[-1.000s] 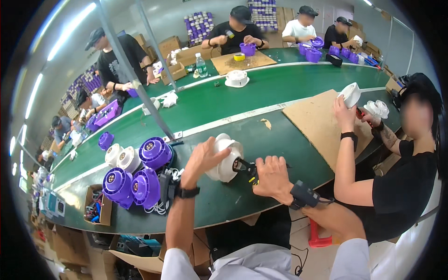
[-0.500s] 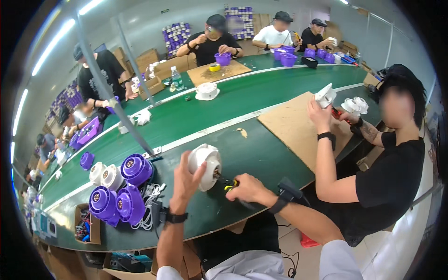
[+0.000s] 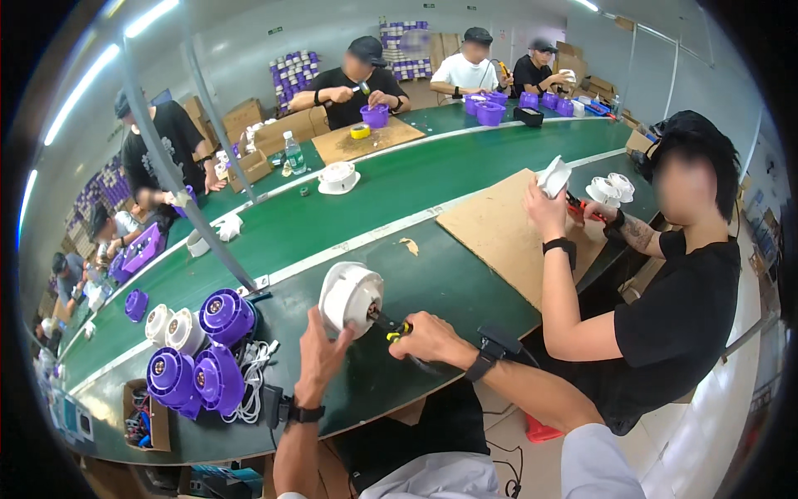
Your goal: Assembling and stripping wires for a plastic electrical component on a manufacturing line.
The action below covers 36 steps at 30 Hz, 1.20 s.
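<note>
My left hand (image 3: 322, 349) grips a round white plastic housing (image 3: 342, 293) from its near side, holding it tilted over the green table. The housing's end with a dark opening and metal parts faces right. In my right hand (image 3: 434, 339) is a pair of pliers (image 3: 394, 329) with black and yellow handles. The jaws reach to the metal parts in the opening; what exactly they grip is too small to tell. To the left stand purple housings (image 3: 226, 316) and white housings (image 3: 184, 331), beside a bundle of white cable (image 3: 249, 399).
A cardboard box of small tools (image 3: 146, 416) sits at the table's left edge. A grey post (image 3: 179, 187) rises behind the housings. At right a co-worker (image 3: 665, 308) works over a cardboard sheet (image 3: 499, 237). Another white housing (image 3: 338, 178) rests on the green belt (image 3: 399, 190).
The view has shifted slightly. My left hand has moved lower on the white housing, whose turn differs a little. The pliers stay at its opening. Across the belt, a co-worker now holds up a hammer.
</note>
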{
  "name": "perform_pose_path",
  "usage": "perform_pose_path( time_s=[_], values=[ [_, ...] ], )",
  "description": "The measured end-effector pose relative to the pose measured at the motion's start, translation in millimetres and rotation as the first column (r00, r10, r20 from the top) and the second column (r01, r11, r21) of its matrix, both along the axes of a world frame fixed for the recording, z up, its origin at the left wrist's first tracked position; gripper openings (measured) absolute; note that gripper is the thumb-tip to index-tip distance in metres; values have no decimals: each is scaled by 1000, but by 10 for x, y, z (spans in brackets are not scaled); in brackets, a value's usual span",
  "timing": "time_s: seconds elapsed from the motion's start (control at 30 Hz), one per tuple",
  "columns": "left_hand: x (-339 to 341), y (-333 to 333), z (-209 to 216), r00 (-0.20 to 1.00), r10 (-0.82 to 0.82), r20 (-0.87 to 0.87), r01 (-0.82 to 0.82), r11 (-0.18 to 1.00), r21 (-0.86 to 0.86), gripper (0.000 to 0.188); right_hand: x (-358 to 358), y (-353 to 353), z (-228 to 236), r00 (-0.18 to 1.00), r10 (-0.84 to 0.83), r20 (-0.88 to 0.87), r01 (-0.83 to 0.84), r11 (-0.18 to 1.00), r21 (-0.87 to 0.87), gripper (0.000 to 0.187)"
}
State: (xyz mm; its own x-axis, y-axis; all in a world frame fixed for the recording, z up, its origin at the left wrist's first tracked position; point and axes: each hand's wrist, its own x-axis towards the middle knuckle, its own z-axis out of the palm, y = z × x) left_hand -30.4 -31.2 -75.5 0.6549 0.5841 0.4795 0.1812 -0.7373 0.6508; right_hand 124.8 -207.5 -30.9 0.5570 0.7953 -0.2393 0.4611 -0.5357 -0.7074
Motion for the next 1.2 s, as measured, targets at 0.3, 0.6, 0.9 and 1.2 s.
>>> perform_pose_path(
  time_s=[0.3, 0.6, 0.9, 1.2],
  values=[
    [241, 456, 904, 853, -74, -517, 89, 996, 4, 56, 12, 60, -142, 457, 30, 889, -222, 972, 81, 40],
    [164, 41, 229, 994, 20, 107, -3, 987, -160, 66, -21, 22, 12, 998, 7, -59, -7, 1000, -3, 44],
    [464, 523, 912, 894, -121, -432, 176, 980, 89, 59, -161, 72, -33, 594, 49, 803, -173, 983, 68, 45],
    [263, 81, 146, 999, 34, -12, -32, 990, 137, 75, -49, 58, -86, 923, 3, 385, -8, 1000, 11, 46]
  ],
)
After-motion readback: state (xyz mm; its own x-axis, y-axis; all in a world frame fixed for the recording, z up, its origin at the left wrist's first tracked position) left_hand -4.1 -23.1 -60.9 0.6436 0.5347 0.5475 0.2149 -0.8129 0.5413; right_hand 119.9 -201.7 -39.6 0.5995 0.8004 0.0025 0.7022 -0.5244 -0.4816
